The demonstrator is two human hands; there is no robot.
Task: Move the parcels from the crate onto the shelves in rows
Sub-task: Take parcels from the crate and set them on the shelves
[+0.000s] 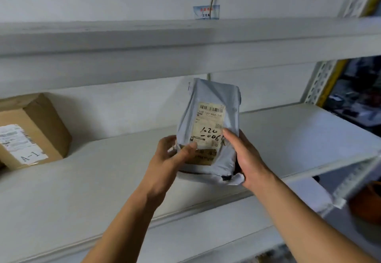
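Note:
A grey plastic mailer parcel (210, 96) with a shipping label and handwritten numbers stands upright over the white middle shelf (99, 180). My left hand (171, 159) grips its lower left side, thumb across the label. My right hand (241, 153) grips its lower right side, thumb on the label's edge. Whether the parcel's bottom touches the shelf is hidden by my hands. A brown cardboard box (39, 126) marked "A-1" sits on the same shelf at the far left. The crate is out of view.
An upper white shelf (185, 42) runs across just above the parcel. A perforated white upright (321, 81) bounds the shelf on the right, with dark clutter beyond it. An orange object (367, 203) shows below the shelf at the right.

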